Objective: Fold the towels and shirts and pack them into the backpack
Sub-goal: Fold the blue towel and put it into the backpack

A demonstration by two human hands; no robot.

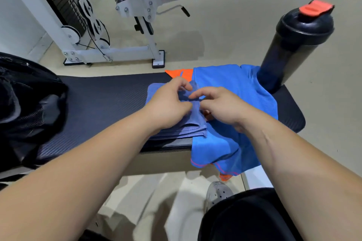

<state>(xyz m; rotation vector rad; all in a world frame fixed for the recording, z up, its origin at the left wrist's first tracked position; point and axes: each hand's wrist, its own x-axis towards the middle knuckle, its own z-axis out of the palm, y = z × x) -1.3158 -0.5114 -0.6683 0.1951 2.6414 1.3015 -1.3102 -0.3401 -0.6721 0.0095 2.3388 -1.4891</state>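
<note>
Light: bright, even, cool, from overhead.
Shadows: soft grey patch on the pale beige floor [192, 43]; black mesh backpack [23, 103] nearly detail-less.
Glare: dull sheen on the black plastic shaker bottle with orange cap [290, 49].
Blur: grey perforated clog [217, 193] and bottom edge smeared.
Distortion: padded black bench [101, 100] bows; bottle leans outward.

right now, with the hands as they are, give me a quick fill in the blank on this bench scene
1. The left hand and right hand pinch the ___.
2. The bottle stands at the bench's ___ end.
3. The backpack sits at its ___ end.
4. The shirt hanging off the bench is bright ___.
Missing: towel; right; left; blue.
</note>
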